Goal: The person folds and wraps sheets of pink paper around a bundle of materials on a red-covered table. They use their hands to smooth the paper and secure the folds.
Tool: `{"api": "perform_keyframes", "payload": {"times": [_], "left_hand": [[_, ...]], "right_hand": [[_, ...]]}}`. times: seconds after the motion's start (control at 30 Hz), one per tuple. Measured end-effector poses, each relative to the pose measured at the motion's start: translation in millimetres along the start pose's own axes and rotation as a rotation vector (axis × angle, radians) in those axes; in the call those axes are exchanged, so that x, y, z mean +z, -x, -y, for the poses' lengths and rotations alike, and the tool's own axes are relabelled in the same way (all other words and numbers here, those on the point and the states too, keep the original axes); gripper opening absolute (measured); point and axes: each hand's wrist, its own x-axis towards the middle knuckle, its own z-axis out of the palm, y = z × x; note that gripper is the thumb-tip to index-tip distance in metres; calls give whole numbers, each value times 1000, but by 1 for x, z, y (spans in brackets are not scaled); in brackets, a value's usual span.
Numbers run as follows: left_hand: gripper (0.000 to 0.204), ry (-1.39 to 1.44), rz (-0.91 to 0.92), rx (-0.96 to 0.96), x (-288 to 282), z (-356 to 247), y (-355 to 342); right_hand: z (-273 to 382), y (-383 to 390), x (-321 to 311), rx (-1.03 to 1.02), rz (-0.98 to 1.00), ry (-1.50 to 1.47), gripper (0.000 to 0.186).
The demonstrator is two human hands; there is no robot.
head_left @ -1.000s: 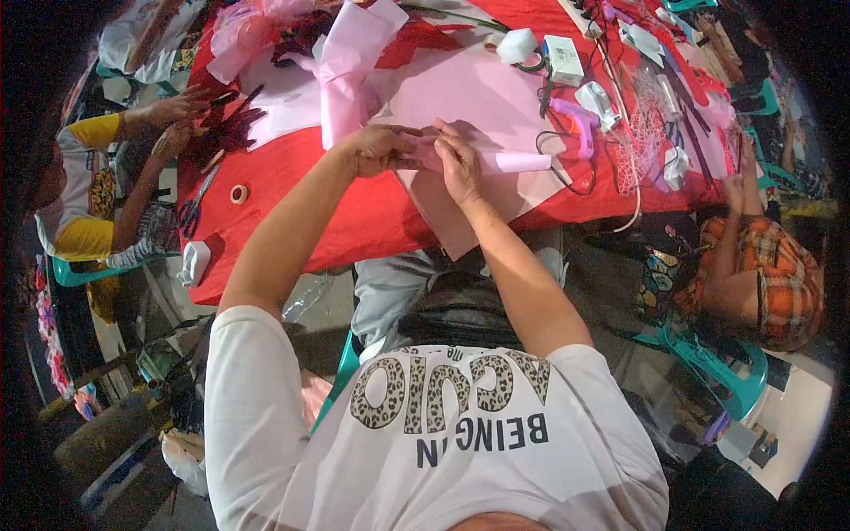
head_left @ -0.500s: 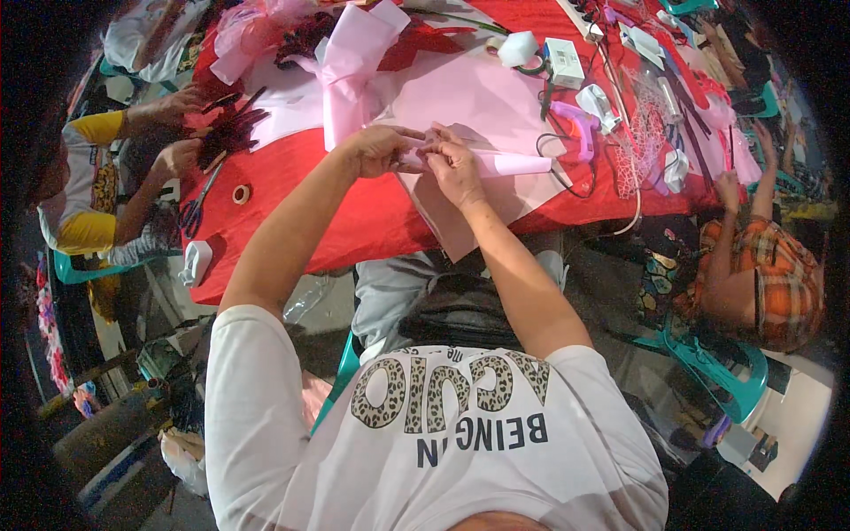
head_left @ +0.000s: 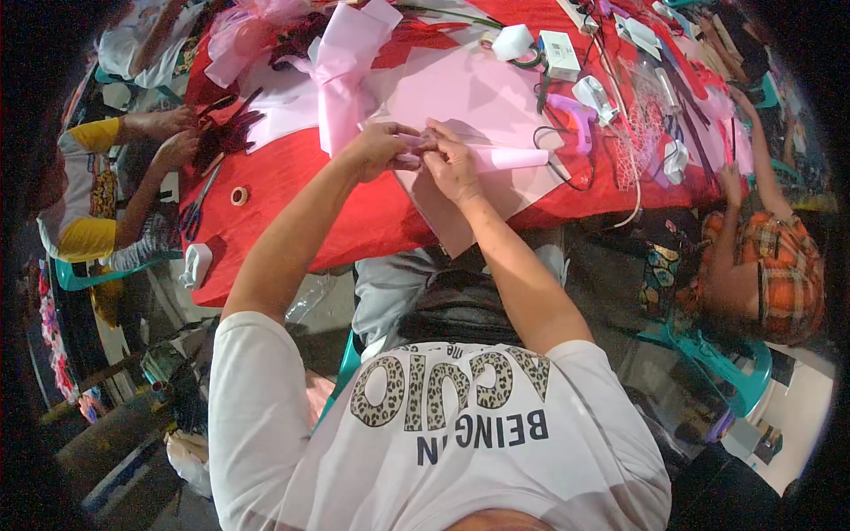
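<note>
Both my hands meet over a large pink paper sheet [head_left: 460, 93] lying on the red table [head_left: 292, 177]. My left hand [head_left: 382, 149] pinches the near end of a rolled pink paper tube [head_left: 513, 158]. My right hand [head_left: 452, 164] grips the same tube right beside it, fingers curled over the roll. The tube's free end points right, toward a purple glue gun [head_left: 575, 119].
A folded pink ribbon strip [head_left: 341, 71], a tape roll [head_left: 239, 196], scissors [head_left: 193, 212], small white boxes [head_left: 560, 55] and cords lie on the table. A person in yellow sleeves [head_left: 88, 142] works at the left; a person in an orange plaid shirt [head_left: 770, 265] sits at the right.
My hands have stayed on the pink tube with small finger shifts. The hands of the person at the left have moved slightly over dark red material.
</note>
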Motion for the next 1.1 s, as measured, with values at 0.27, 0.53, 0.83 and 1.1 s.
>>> {"api": "perform_keyframes", "payload": {"times": [0.27,0.53,0.83,1.1], "left_hand": [[27,61,-116,-19,5,9,-3],[26,38,-153,27,9,11,6],[32,97,-111,19,9,8,6],[39,-78,-64,66,-2,16,2]], "right_hand": [[-3,1,-2,37,-31,-83,27],[4,-1,2,-65,-75,163,29],[-2,-2,7,-41,-57,172,25],[4,-3,8,-93,-61,247,28]]}}
